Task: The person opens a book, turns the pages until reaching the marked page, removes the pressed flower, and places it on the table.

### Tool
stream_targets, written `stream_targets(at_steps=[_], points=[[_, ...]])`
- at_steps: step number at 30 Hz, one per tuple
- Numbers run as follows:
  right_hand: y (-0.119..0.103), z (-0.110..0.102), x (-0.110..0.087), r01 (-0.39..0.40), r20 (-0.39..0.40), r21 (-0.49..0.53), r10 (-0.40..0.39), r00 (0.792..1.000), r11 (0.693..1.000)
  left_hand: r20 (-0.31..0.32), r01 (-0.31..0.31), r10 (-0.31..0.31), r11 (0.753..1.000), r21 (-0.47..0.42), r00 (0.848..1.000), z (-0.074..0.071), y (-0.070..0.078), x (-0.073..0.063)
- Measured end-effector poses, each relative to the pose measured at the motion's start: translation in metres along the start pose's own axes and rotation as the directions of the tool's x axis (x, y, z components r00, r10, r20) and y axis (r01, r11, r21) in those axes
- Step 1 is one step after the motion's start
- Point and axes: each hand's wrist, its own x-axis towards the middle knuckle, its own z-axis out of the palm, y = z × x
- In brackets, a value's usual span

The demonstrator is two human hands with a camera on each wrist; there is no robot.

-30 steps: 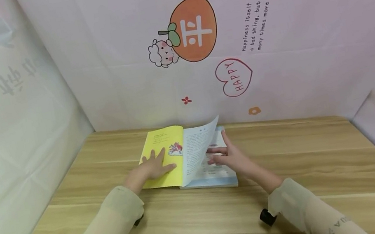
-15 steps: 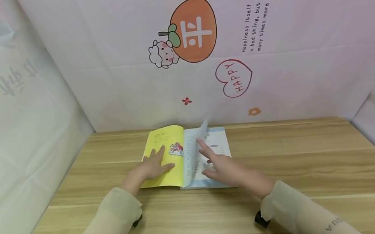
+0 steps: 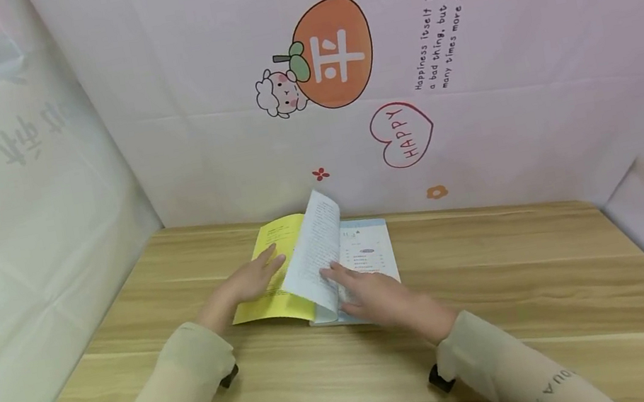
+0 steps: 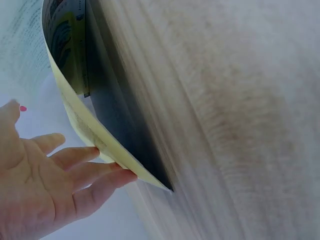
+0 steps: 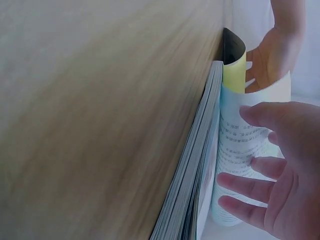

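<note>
A paperback book (image 3: 370,239) lies spread on the wooden table against the back wall. Its yellow inside cover page (image 3: 263,308) is on the left, lifted and bowed off the table in the left wrist view. My left hand (image 3: 250,278) touches this page with extended fingertips (image 4: 125,176). Between the two sides a printed white leaf (image 3: 313,253) stands up, curving leftward over part of the yellow. Against its right face rest the loosely spread fingers of my right hand (image 3: 377,295). A printed page with a blue border shows beneath that hand.
The wooden table (image 3: 304,391) runs in front of the book and to both sides. White printed fabric walls (image 3: 208,142) rise at the back, left and right. A black strap piece (image 3: 441,378) sits under the right cuff.
My right hand has moved left, swinging the white leaf from the right side to lean over the yellow page. My left hand has shifted slightly left and the yellow page has lifted.
</note>
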Motion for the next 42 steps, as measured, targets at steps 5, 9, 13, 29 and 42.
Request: stream_targets(at_steps=[5, 9, 13, 29, 42], points=[[-0.003, 0.002, 0.0, 0.013, 0.025, 0.037, -0.014, 1.0, 0.999, -0.06, -0.008, 0.004, 0.998, -0.069, 0.998, -0.001, -0.002, 0.001], [-0.006, 0.003, 0.003, 0.031, 0.042, 0.067, -0.034, 0.999, 0.997, -0.086, -0.009, 0.003, 0.997, -0.072, 0.996, -0.001, -0.001, 0.001], [-0.011, 0.006, 0.005, 0.057, 0.054, 0.08, -0.061, 0.997, 0.995, -0.101, -0.007, 0.002, 0.998, -0.056, 0.995, -0.001, 0.001, 0.0], [-0.027, 0.011, 0.008, 0.095, 0.08, 0.092, -0.103, 0.991, 0.991, -0.128, -0.004, 0.002, 1.0, -0.013, 0.992, 0.006, 0.002, 0.002], [-0.038, 0.015, 0.007, 0.153, 0.16, 0.051, -0.16, 0.974, 0.987, -0.029, 0.028, -0.025, 0.993, 0.116, 0.999, 0.009, 0.005, 0.004]])
